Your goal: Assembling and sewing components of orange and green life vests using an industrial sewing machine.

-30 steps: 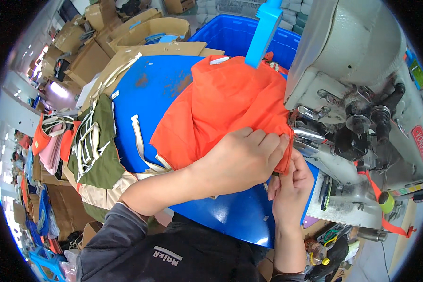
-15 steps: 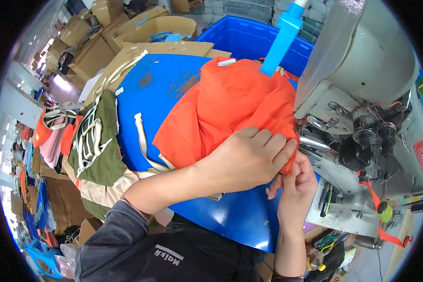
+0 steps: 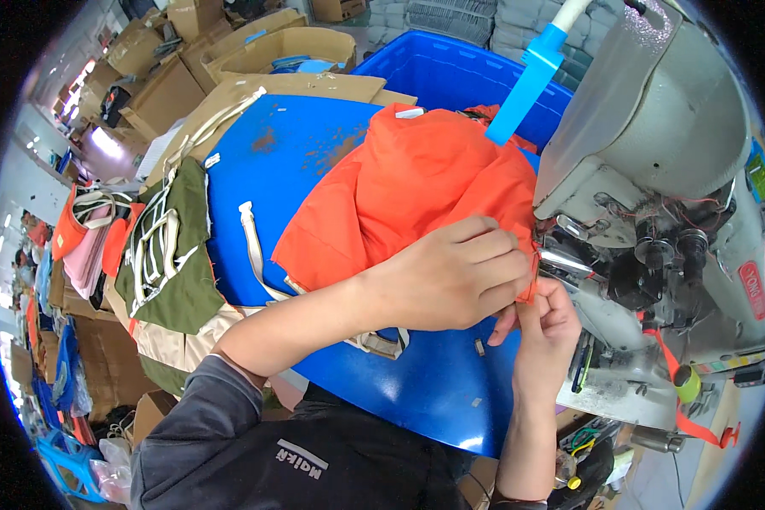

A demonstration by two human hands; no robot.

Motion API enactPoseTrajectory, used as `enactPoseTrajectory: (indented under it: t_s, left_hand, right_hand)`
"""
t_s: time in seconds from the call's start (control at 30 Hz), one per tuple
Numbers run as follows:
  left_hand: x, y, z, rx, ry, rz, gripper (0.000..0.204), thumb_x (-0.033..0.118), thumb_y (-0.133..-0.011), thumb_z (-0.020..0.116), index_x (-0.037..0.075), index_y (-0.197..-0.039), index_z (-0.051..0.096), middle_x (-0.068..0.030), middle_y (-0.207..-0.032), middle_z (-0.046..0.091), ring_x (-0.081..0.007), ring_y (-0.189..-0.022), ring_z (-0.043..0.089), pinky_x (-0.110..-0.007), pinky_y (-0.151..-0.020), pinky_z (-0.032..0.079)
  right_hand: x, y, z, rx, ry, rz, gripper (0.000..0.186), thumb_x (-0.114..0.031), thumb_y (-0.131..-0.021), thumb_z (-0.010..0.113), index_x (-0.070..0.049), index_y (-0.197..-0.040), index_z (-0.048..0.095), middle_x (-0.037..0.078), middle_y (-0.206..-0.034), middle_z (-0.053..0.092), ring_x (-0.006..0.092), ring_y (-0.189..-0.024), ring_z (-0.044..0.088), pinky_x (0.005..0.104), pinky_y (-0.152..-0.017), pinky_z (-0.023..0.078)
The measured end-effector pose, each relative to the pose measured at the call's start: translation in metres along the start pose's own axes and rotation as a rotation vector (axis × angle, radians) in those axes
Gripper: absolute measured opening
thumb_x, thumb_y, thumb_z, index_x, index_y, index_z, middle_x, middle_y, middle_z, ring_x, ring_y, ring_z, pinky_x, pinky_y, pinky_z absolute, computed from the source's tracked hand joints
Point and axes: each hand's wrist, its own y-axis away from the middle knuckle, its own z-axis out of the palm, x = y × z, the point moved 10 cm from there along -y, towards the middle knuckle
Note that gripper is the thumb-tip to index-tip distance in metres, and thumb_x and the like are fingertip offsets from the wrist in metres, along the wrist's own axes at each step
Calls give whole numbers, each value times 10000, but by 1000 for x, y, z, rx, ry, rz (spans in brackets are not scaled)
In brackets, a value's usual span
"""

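An orange fabric piece lies bunched over the blue tabletop, its right corner beside the sewing machine. My left hand reaches across from the left, fingers curled and closed on the cloth near that corner. Just below it, my right hand pinches the edge of the same cloth between thumb and fingers. The fingertips of the left hand are partly hidden. A cream strap with a buckle comes out from the cloth's left side, and another strap loop shows under my left forearm.
Olive green fabric with cream straps hangs at the table's left edge. Beyond the table stand a blue bin and cardboard boxes. A light-blue bar slants down to the cloth. An orange ribbon hangs at the machine's right.
My left hand has shifted slightly up along the cloth's corner, and the right hand's pinch has risen a little with the edge. More of the strap loop under my forearm shows now.
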Motion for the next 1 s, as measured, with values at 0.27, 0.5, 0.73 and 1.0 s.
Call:
enactPoseTrajectory:
  t_s: [0.27,0.5,0.73,1.0]
  left_hand:
    - [-5,5,-10,86,204,-46,260,178,-760,664,67,-992,701,-33,-944,606,-218,-912,594,-362,-804,503]
    - [0,4,-14,144,180,-5,280,181,-745,651,28,-978,683,-36,-941,602,-209,-899,588,-365,-819,495]
    - [11,3,-13,68,124,63,264,184,-730,651,2,-921,659,-55,-979,603,-213,-928,579,-381,-837,493]
    - [14,6,-9,-13,71,42,230,206,-751,626,30,-896,652,-53,-1008,600,-220,-966,577,-389,-876,483]
  right_hand:
    - [-8,0,-5,-52,157,-5,72,-6,-967,573,33,-949,632,51,-723,642,72,-566,575,227,-617,506]
    - [-13,-2,-5,-124,162,21,177,-89,-1004,532,36,-939,639,59,-682,621,96,-537,553,250,-623,499]
    - [-16,-5,-6,-114,-7,109,205,-120,-1015,514,27,-927,626,73,-646,594,126,-522,550,292,-636,527]
    - [-9,-6,-6,-54,191,127,299,-195,-1015,568,-12,-785,622,14,-603,572,59,-458,486,216,-536,488]
